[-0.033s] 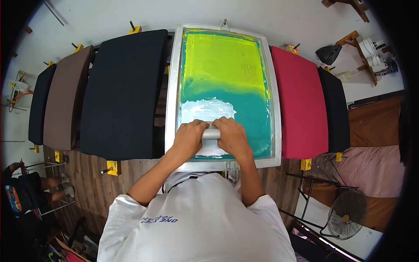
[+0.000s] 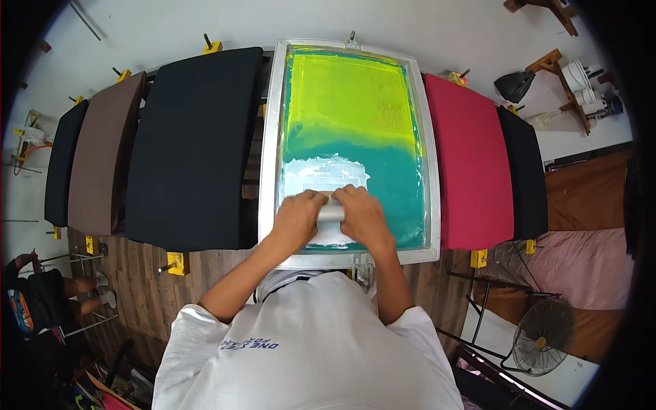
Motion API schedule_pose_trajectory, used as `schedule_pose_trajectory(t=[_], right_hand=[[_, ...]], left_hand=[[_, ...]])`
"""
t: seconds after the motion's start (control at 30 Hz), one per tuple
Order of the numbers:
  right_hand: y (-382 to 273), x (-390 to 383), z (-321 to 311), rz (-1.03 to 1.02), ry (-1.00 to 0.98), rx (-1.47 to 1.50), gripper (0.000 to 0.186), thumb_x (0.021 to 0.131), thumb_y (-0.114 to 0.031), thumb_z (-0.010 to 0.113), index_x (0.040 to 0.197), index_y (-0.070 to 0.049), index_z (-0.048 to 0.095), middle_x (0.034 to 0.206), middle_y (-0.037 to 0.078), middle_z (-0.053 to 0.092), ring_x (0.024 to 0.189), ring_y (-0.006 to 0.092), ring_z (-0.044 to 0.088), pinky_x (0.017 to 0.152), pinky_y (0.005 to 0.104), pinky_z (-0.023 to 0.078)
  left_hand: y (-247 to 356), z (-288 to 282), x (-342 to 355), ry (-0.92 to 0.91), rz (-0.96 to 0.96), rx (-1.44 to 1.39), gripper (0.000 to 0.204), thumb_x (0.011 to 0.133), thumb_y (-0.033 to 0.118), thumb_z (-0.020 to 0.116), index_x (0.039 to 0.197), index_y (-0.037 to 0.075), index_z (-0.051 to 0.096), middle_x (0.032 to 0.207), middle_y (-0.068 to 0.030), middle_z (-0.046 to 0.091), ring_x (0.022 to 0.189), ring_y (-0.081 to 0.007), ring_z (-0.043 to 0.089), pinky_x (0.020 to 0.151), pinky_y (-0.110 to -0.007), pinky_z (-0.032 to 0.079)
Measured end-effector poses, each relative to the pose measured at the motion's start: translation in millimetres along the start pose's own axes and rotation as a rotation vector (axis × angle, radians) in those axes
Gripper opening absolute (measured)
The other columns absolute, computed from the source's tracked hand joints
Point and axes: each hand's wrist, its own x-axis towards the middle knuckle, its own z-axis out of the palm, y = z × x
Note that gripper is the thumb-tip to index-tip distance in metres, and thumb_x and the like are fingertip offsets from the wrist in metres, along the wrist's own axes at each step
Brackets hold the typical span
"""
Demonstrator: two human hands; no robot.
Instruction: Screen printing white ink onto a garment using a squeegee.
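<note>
"While the left hand [image 2: 296, 217] and right hand [image 2: 364, 216] curl tight, what do they hold?"

"A gray bar [image 2: 331, 214]! It sits between them, by white paint [image 2: 316, 175], on the near part of the green and yellow screen [image 2: 403, 188]."
</note>
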Motion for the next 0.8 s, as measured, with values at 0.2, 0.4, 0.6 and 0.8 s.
schedule_pose_trajectory(t=[0.2, 0.4, 0.6, 0.8], right_hand=[[-23, -68, 22, 0.03, -0.027, 0.061, 0.063, 0.057, 0.004, 0.07, 0.118, -0.005, 0.059, 0.121, 0.013, 0.055, 0.112, 0.0335, 0.051, 0.091, 0.0444, 0.045], [-20, -49, -2, 0.011, -0.153, 0.081, 0.048, 0.062, 0.002, 0.064, 0.109, -0.006, 0.066, 0.105, 0.012, 0.063, 0.1, 0.0348, 0.058, 0.085, 0.0451, 0.047], [1, 17, -1, -0.036, 0.031, 0.003, 0.043, 0.063, 0.003, 0.066, 0.106, -0.006, 0.064, 0.102, 0.013, 0.062, 0.097, 0.0364, 0.058, 0.083, 0.0462, 0.048], [-15, -40, 16, 0.021, 0.0, 0.056, 0.056, 0.059, 0.005, 0.069, 0.112, -0.008, 0.058, 0.109, 0.012, 0.054, 0.102, 0.0341, 0.052, 0.086, 0.0439, 0.047]], left_hand=[[12, 35, -70, 0.034, 0.104, 0.159, 0.056, 0.068, -0.006, 0.063, 0.124, -0.001, 0.058, 0.127, -0.0199, 0.058, 0.108, -0.0357, 0.06, 0.093, -0.043, 0.048], [25, -14, -40, -0.236, 0.0, 0.041, 0.046, 0.064, -0.003, 0.066, 0.111, 0.0, 0.067, 0.102, -0.0194, 0.069, 0.088, -0.0368, 0.067, 0.085, -0.044, 0.052], [-16, 3, 9, 0.179, 0.106, 0.069, 0.042, 0.066, -0.007, 0.063, 0.107, 0.003, 0.068, 0.094, -0.0169, 0.069, 0.083, -0.0368, 0.066, 0.08, -0.045, 0.051], [0, 37, -45, 0.086, 0.066, 0.188, 0.054, 0.069, -0.003, 0.065, 0.121, 0.002, 0.058, 0.124, -0.0193, 0.057, 0.108, -0.035, 0.059, 0.095, -0.046, 0.045]])
